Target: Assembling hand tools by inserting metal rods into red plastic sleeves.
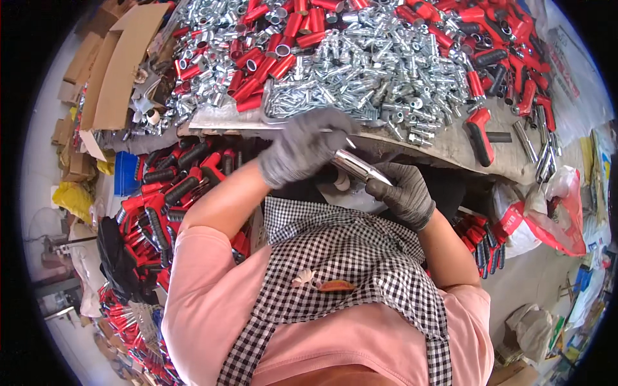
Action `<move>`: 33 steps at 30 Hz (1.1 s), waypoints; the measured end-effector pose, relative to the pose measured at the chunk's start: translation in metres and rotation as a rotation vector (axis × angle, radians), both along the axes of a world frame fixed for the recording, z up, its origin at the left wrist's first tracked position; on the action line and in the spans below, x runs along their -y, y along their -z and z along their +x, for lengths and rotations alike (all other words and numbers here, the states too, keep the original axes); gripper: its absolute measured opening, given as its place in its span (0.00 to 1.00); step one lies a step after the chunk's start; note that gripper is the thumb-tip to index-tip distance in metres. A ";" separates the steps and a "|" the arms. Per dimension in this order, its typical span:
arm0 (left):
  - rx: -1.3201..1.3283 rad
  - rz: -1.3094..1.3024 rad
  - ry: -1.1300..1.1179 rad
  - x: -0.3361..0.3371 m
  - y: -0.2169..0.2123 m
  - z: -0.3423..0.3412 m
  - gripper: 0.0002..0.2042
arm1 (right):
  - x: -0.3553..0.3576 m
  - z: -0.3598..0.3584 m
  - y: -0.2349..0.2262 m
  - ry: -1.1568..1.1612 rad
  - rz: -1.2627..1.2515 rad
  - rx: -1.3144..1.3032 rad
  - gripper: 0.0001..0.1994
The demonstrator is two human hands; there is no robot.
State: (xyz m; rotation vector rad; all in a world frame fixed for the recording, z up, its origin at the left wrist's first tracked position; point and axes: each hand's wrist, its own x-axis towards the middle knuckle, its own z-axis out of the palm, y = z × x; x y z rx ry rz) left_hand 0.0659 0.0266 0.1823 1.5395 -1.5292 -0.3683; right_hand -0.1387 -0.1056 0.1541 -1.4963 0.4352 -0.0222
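Head view, looking down over checked apron [347,257]. Left hand [302,145], grey-gloved, curling closed around upper end of shiny metal tube [357,167]. Right hand [402,193], grey-gloved, gripping tube's lower end. Tube tilting, sitting between both hands just below counter [450,151] edge, above lap. Counter carrying heap of silver fittings [367,71], red sleeves [270,58], red-black handles [479,132]. More handles [167,186] piling beneath counter at left. Cardboard [122,64] lying far left.

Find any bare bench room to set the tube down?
Bare bench shows only along the front edge, between the silver fittings heap and the red handle. Elsewhere it is crowded. Both hands, left hand and right hand, hold the shiny tube.
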 end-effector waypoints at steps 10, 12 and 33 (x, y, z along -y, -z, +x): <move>-0.132 0.019 -0.221 -0.014 0.014 -0.043 0.07 | -0.020 -0.003 -0.010 0.018 -0.620 0.152 0.28; -0.195 0.016 -0.250 -0.014 0.012 -0.050 0.07 | -0.023 -0.002 -0.015 0.022 -0.812 0.218 0.27; -0.150 0.556 0.189 -0.026 -0.036 -0.024 0.16 | -0.026 -0.007 -0.012 -0.011 -1.364 0.422 0.27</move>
